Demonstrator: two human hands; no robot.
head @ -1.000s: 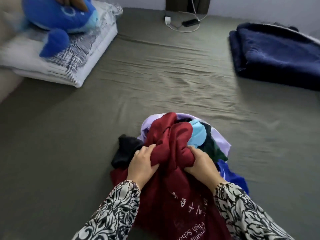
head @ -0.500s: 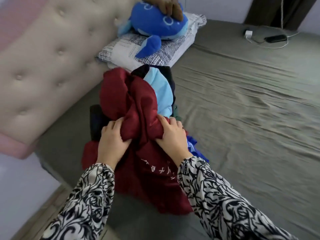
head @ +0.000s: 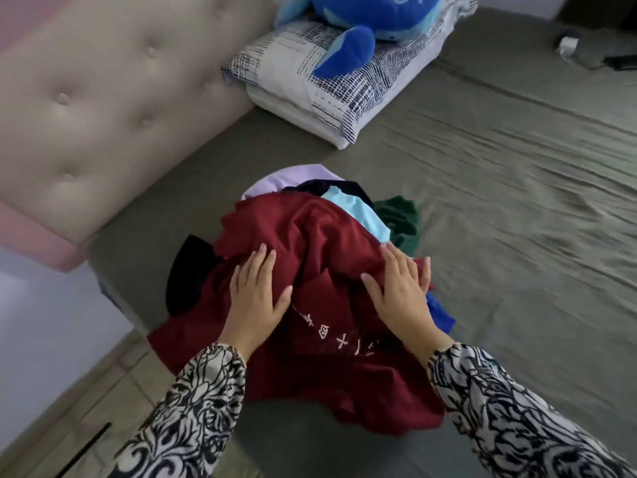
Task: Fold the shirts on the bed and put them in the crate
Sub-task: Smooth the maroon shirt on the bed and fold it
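A heap of shirts lies on the grey-green bed (head: 499,208) near its left corner. On top is a dark red shirt (head: 320,236) with white lettering. Under it show a lilac shirt (head: 275,179), a light blue one (head: 358,212), a dark green one (head: 403,219), a black one (head: 193,267) and a bright blue one (head: 439,312). My left hand (head: 256,301) rests flat on the red shirt with straight fingers. My right hand (head: 401,291) lies flat on it too, fingers spread. No crate is in view.
A padded beige headboard (head: 103,108) runs along the left. A patterned pillow (head: 331,81) with a blue plush toy (head: 372,25) lies at the back. A charger and cable (head: 568,46) sit far right. Tiled floor (head: 103,408) shows at lower left.
Both hands gripped the bundled shirts and carried them left toward the headboard corner. Now the heap lies on the bed and both hands have let go and lie flat on it.
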